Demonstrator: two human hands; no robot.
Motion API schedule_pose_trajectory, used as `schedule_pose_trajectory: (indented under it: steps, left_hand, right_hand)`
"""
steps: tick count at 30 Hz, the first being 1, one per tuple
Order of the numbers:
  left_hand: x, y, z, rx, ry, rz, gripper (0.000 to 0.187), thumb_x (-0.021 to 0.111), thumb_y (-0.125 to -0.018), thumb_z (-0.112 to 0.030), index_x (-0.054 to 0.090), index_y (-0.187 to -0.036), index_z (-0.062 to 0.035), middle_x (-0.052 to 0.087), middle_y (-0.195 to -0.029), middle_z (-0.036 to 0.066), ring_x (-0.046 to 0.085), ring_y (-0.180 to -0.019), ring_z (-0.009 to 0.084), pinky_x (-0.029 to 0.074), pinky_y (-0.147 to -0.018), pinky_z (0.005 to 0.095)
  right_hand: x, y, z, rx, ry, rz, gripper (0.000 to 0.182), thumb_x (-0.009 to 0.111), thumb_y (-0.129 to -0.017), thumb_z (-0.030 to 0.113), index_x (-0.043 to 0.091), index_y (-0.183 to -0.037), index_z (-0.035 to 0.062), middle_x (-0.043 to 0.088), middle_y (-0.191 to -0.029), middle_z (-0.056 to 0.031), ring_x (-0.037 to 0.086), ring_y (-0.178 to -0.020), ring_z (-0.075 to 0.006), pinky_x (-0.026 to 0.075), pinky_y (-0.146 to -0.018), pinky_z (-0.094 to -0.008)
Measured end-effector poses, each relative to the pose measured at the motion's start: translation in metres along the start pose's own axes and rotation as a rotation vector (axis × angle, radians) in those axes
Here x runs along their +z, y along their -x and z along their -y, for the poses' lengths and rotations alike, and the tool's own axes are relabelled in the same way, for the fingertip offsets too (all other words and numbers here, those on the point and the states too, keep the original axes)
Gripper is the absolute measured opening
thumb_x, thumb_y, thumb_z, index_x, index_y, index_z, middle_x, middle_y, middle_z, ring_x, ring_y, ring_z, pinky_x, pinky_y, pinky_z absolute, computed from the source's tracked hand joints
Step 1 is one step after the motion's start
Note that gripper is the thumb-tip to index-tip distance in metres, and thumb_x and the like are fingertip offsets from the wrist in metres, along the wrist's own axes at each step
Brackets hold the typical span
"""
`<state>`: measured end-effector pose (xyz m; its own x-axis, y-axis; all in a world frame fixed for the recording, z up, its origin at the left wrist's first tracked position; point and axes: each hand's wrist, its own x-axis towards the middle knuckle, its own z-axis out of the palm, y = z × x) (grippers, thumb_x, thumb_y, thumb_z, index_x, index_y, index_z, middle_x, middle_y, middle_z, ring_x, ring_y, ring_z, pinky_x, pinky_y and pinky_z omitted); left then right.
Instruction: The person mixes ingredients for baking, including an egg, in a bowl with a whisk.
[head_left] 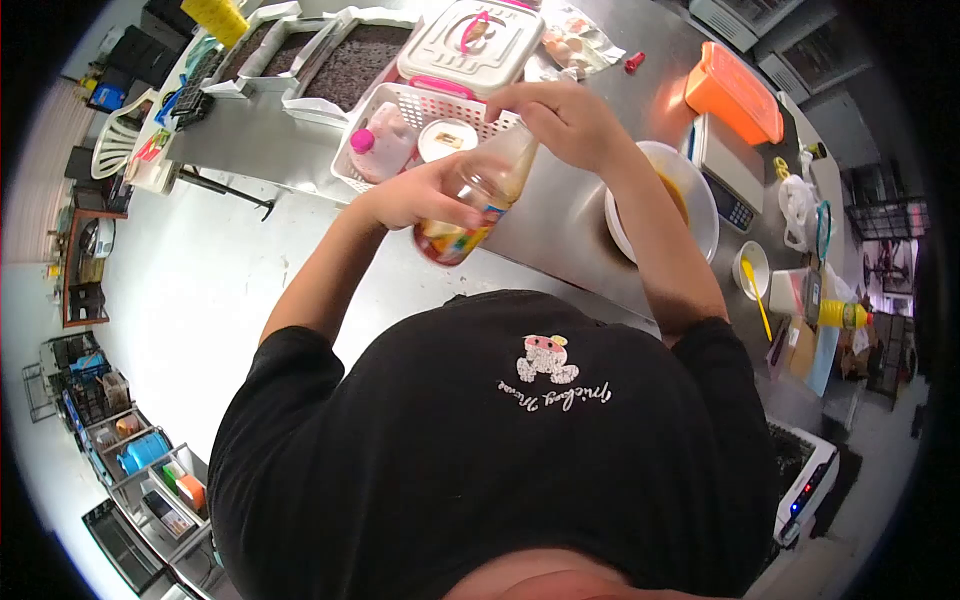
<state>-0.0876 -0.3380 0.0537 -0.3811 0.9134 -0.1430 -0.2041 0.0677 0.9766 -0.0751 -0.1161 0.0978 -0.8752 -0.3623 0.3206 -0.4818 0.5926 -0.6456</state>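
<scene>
My left hand (432, 194) is wrapped around the body of a clear plastic bottle (480, 205) with a colourful label and some reddish-brown contents at its base. The bottle is tilted, its top leaning toward the upper right, just over the table's near edge. At the bottle's top end my right hand (560, 120) has its fingers curled closed; whether a cap is between them is hidden. Behind the bottle stands a white perforated basket (345, 165) holding a pink-capped jug (385, 145) and a round white tub (447, 139).
Lined trays of dark cake-like stuff (350, 65) and a white lidded box (470, 42) lie at the back. To the right are a white bowl of brownish liquid (706, 215), an orange container (735, 90), a scale (722, 170) and a small bowl (744, 270) with a yellow utensil.
</scene>
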Motion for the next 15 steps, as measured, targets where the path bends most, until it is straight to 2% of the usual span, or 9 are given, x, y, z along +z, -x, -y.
schedule_pose_trajectory:
  steps: [1, 3, 4, 5, 7, 9, 12, 14, 15]
  left_hand:
    - [0.006, -0.003, -0.003, 0.004, -0.004, -0.012, 0.078, 0.076, -0.063, -0.024, 0.038, -0.129, -0.0051, 0.052, -0.113, 0.013, 0.053, -0.104, 0.0247, 0.045, -0.085, 0.0359]
    - [0.021, -0.007, -0.009, 0.115, -1.050, -0.648, 0.075, 0.077, -0.062, -0.022, 0.040, -0.126, -0.0058, 0.054, -0.110, 0.015, 0.054, -0.101, 0.0293, 0.045, -0.083, 0.0377]
    - [0.019, -0.012, 0.002, 0.334, -1.283, -0.777, 0.075, 0.078, -0.061, -0.022, 0.040, -0.124, -0.0064, 0.055, -0.106, 0.016, 0.055, -0.096, 0.0330, 0.045, -0.081, 0.0399]
    - [0.023, -0.015, 0.009, 0.329, -1.278, -0.782, 0.075, 0.078, -0.061, -0.022, 0.040, -0.124, -0.0064, 0.055, -0.106, 0.016, 0.055, -0.096, 0.0330, 0.045, -0.081, 0.0399]
    - [0.026, -0.023, 0.014, 0.401, -1.329, -0.957, 0.080, 0.079, -0.058, -0.022, 0.038, -0.126, -0.0069, 0.055, -0.103, 0.015, 0.056, -0.093, 0.0333, 0.044, -0.081, 0.0413]
    - [0.027, -0.026, 0.012, 0.400, -1.295, -0.956, 0.084, 0.080, -0.059, -0.024, 0.035, -0.128, -0.0067, 0.055, -0.103, 0.015, 0.055, -0.093, 0.0328, 0.043, -0.084, 0.0410]
    - [0.023, -0.027, 0.009, 0.456, -1.086, -0.909, 0.086, 0.080, -0.062, -0.026, 0.032, -0.130, -0.0057, 0.052, -0.111, 0.015, 0.054, -0.098, 0.0296, 0.042, -0.086, 0.0395]
    - [0.016, -0.020, 0.016, 0.504, -1.010, -1.059, 0.082, 0.077, -0.068, -0.026, 0.029, -0.132, -0.0042, 0.047, -0.118, 0.016, 0.051, -0.104, 0.0269, 0.042, -0.088, 0.0385]
    - [0.011, -0.012, 0.017, 0.497, -1.013, -1.070, 0.082, 0.077, -0.068, -0.026, 0.029, -0.132, -0.0042, 0.047, -0.118, 0.016, 0.051, -0.104, 0.0269, 0.042, -0.088, 0.0385]
  right_hand:
    - [0.001, 0.001, 0.002, 0.124, 0.043, 0.028, 0.029, 0.042, -0.082, 0.022, 0.067, -0.097, 0.0184, 0.065, -0.080, -0.0086, 0.060, -0.071, -0.0210, 0.047, -0.068, -0.0321]
    - [0.009, 0.001, -0.001, 0.167, 0.131, -0.058, 0.031, 0.040, -0.083, 0.023, 0.068, -0.096, 0.0188, 0.064, -0.078, -0.0094, 0.061, -0.070, -0.0224, 0.048, -0.067, -0.0338]
    - [0.012, 0.002, -0.001, 0.281, 0.179, -0.129, 0.032, 0.039, -0.083, 0.023, 0.068, -0.095, 0.0192, 0.064, -0.077, -0.0096, 0.062, -0.070, -0.0234, 0.048, -0.067, -0.0346]
    - [0.013, 0.002, -0.001, 0.397, 0.229, -0.201, 0.032, 0.038, -0.083, 0.023, 0.068, -0.095, 0.0195, 0.064, -0.075, -0.0097, 0.062, -0.070, -0.0243, 0.048, -0.066, -0.0353]
    - [0.005, -0.001, 0.022, 0.430, 0.251, -0.207, 0.031, 0.040, -0.083, 0.024, 0.068, -0.095, 0.0198, 0.064, -0.075, -0.0090, 0.062, -0.070, -0.0241, 0.048, -0.066, -0.0353]
    - [-0.001, -0.003, 0.030, 0.467, 0.269, -0.213, 0.030, 0.041, -0.083, 0.025, 0.068, -0.095, 0.0201, 0.064, -0.075, -0.0084, 0.061, -0.070, -0.0240, 0.048, -0.066, -0.0353]
    - [-0.010, -0.005, 0.022, 0.287, 0.203, -0.315, 0.025, 0.047, -0.080, 0.026, 0.069, -0.091, 0.0193, 0.065, -0.074, -0.0066, 0.061, -0.069, -0.0230, 0.048, -0.064, -0.0352]
    - [-0.012, -0.007, 0.012, 0.073, 0.320, -0.327, 0.017, 0.055, -0.077, 0.025, 0.068, -0.085, 0.0182, 0.064, -0.072, -0.0056, 0.061, -0.067, -0.0221, 0.048, -0.061, -0.0344]
    - [-0.010, -0.009, 0.006, 0.065, 0.313, -0.321, 0.017, 0.055, -0.077, 0.025, 0.068, -0.085, 0.0182, 0.064, -0.072, -0.0056, 0.061, -0.067, -0.0221, 0.048, -0.061, -0.0344]
